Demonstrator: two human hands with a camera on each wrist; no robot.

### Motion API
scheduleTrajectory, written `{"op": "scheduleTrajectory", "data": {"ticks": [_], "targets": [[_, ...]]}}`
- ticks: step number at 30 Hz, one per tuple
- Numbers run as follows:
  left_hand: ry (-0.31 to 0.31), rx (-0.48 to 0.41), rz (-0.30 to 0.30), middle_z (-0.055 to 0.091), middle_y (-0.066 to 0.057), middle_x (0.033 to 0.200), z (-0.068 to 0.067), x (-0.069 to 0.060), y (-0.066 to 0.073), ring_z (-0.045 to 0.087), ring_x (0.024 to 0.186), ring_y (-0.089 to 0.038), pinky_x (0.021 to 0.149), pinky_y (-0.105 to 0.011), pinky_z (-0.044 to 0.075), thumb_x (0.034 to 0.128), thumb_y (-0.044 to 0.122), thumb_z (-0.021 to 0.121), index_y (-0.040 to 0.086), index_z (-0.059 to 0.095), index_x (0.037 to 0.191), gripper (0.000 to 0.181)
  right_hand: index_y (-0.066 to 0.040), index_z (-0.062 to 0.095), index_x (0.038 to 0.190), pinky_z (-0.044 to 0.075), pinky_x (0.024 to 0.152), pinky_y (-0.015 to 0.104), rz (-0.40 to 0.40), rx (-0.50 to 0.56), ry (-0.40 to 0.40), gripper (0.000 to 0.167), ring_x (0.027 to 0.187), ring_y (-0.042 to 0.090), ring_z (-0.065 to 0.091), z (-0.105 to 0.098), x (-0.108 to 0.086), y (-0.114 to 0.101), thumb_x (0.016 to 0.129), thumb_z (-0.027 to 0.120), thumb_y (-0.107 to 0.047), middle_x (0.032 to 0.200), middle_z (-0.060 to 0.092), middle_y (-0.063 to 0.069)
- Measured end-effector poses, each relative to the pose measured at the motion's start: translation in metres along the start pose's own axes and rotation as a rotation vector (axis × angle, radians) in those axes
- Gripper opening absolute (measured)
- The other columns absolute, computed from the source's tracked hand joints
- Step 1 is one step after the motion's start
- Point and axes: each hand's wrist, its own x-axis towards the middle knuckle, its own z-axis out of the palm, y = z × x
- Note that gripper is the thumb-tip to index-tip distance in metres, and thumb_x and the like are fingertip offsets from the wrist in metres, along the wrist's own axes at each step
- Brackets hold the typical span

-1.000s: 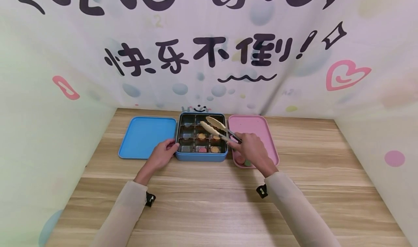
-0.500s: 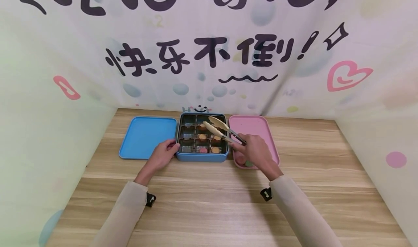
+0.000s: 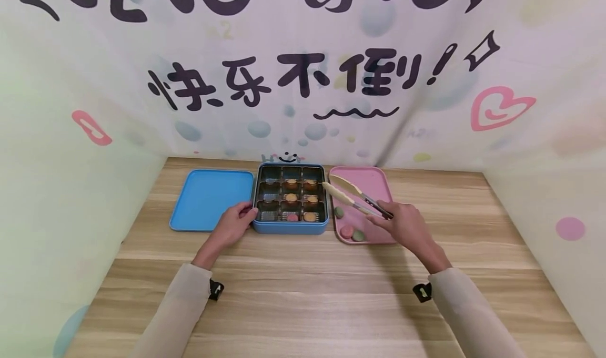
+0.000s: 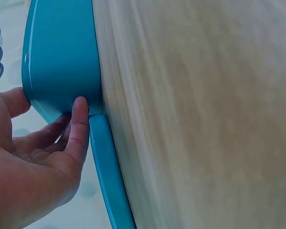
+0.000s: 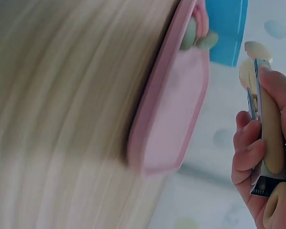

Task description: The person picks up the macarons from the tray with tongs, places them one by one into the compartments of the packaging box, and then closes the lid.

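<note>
My left hand [image 3: 232, 224] grips the front left corner of a blue box [image 3: 291, 228], thumb at the rim and fingers against the side in the left wrist view. A divided black insert fills the box. Several orange-brown macarons [image 3: 291, 197] and a pink macaron [image 3: 292, 217] lie in its compartments. My right hand [image 3: 409, 224] holds tongs [image 3: 338, 193] over the pink tray [image 3: 374, 176], tips apart with nothing between them. At the tray's left lie a green macaron [image 3: 339, 212], a pink macaron [image 3: 347, 232] and another green macaron [image 3: 358, 235].
A flat blue lid [image 3: 213, 195] lies left of the box, close beside it. The wooden table [image 3: 303, 295] extends in front. A printed white curtain [image 3: 236, 137] hangs behind, with pale side walls at left and right.
My right hand has moved right and toward me, carrying the tongs from above the box to above the pink tray. A green macaron there is uncovered. My left hand stays at the box corner.
</note>
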Motion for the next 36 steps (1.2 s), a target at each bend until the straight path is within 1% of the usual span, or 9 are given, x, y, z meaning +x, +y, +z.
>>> {"op": "scheduleTrajectory", "data": {"ticks": [1,4,7,9,11,14,20,25,36], "targets": [[0.001,0.000,-0.001,0.052,-0.026,0.139,0.000,0.000,-0.001,0.053,0.127,-0.036,0.096,-0.044,0.054,0.1064,0.029,0.046,-0.005,0.039,0.148,0.054,-0.010,0.073,0.102,0.032,0.050,0.025,0.006,-0.002,-0.010,0.028,0.053,0.013,0.039,-0.003,-0.002,0.004,0.088,0.076,-0.035,0.059,0.045,-0.003],[0.003,0.004,0.005,0.052,-0.026,0.139,-0.001,0.000,-0.002,0.053,0.127,-0.037,0.097,-0.044,0.054,0.1065,0.029,0.046,-0.005,0.039,0.148,0.054,-0.007,0.074,0.115,0.033,0.051,0.026,0.044,0.009,-0.056,0.039,0.054,0.014,0.040,-0.011,-0.010,0.016,0.088,0.076,-0.034,0.062,0.049,-0.001],[0.005,0.008,0.001,0.052,-0.026,0.140,-0.001,0.001,-0.004,0.053,0.128,-0.037,0.097,-0.044,0.053,0.1065,0.029,0.046,-0.005,0.039,0.148,0.055,-0.003,0.065,0.130,0.034,0.052,0.026,0.086,0.028,-0.117,0.054,0.055,0.014,0.040,-0.019,-0.016,0.026,0.088,0.075,-0.035,0.066,0.054,0.003],[0.005,0.012,0.000,0.051,-0.026,0.140,-0.001,0.001,-0.004,0.052,0.128,-0.037,0.097,-0.043,0.054,0.1065,0.030,0.046,-0.005,0.038,0.148,0.055,-0.001,0.063,0.131,0.035,0.052,0.026,0.100,0.044,-0.167,0.055,0.056,0.014,0.041,-0.023,-0.020,0.033,0.089,0.074,-0.035,0.073,0.062,0.006],[0.004,0.012,-0.002,0.051,-0.026,0.140,-0.001,0.001,-0.005,0.052,0.129,-0.037,0.097,-0.043,0.054,0.1065,0.030,0.046,-0.005,0.038,0.149,0.055,-0.001,0.065,0.130,0.035,0.052,0.025,0.095,0.055,-0.205,0.054,0.057,0.014,0.042,-0.026,-0.023,0.039,0.089,0.074,-0.036,0.085,0.069,0.012],[0.005,0.011,0.002,0.051,-0.026,0.140,-0.001,0.001,-0.005,0.052,0.128,-0.037,0.097,-0.043,0.054,0.1065,0.029,0.046,-0.005,0.038,0.148,0.055,-0.003,0.068,0.127,0.038,0.057,0.025,0.075,0.073,-0.253,0.049,0.063,0.013,0.046,-0.028,-0.026,0.045,0.089,0.074,-0.035,0.100,0.073,0.013],[0.009,0.016,0.011,0.052,-0.026,0.140,-0.001,0.000,-0.003,0.053,0.127,-0.037,0.096,-0.044,0.054,0.1066,0.029,0.045,-0.005,0.038,0.148,0.055,-0.002,0.069,0.125,0.038,0.060,0.025,0.060,0.097,-0.340,0.052,0.067,0.013,0.049,-0.027,-0.025,0.049,0.088,0.074,-0.038,0.095,0.071,0.007],[0.008,0.011,0.016,0.052,-0.026,0.139,0.000,0.000,-0.003,0.053,0.127,-0.037,0.097,-0.044,0.054,0.1066,0.030,0.045,-0.005,0.039,0.148,0.055,-0.003,0.069,0.124,0.037,0.059,0.026,0.065,0.085,-0.346,0.054,0.068,0.013,0.048,-0.025,-0.023,0.046,0.089,0.073,-0.043,0.092,0.069,0.005],[0.010,0.004,0.015,0.053,-0.026,0.139,-0.001,0.000,-0.002,0.054,0.126,-0.036,0.096,-0.043,0.054,0.1066,0.030,0.045,-0.005,0.039,0.148,0.055,-0.001,0.069,0.124,0.037,0.056,0.025,0.059,0.062,-0.288,0.052,0.065,0.013,0.047,-0.022,-0.025,0.044,0.088,0.074,-0.038,0.095,0.071,0.010]]}}
